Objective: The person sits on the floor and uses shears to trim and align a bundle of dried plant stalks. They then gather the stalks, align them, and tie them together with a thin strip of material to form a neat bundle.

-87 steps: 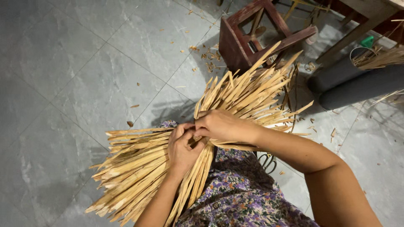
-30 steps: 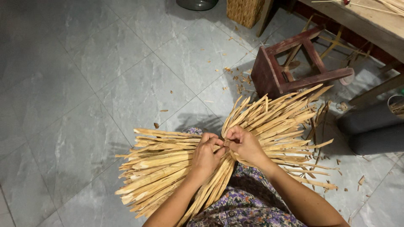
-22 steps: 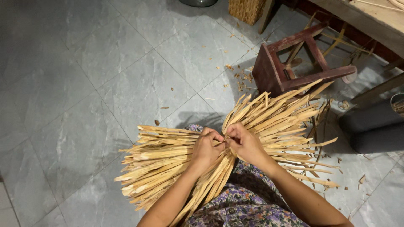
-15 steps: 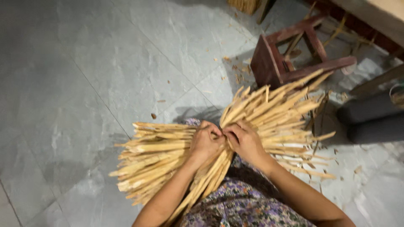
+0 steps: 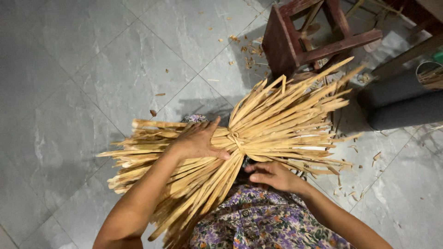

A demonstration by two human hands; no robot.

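A large bundle of pale split bamboo strips (image 5: 277, 120) lies across my lap, tied at its middle by a thin strip knot (image 5: 236, 138); the strips fan out left and right. My left hand (image 5: 198, 140) rests flat on top of the bundle just left of the knot, fingers spread. My right hand (image 5: 272, 176) sits under the bundle's near edge, fingers loosely curled against the strips, just above my floral-print clothing (image 5: 263, 221).
A dark red wooden stool (image 5: 309, 37) stands on the grey tiled floor (image 5: 92, 69) at the upper right, with bamboo chips scattered around it. Dark cylindrical shapes (image 5: 406, 101) lie at the right edge.
Both hands were together pinching at the knot in the bundle's middle. Now they have parted: the left lies flat on the strips, the right has dropped below the bundle.
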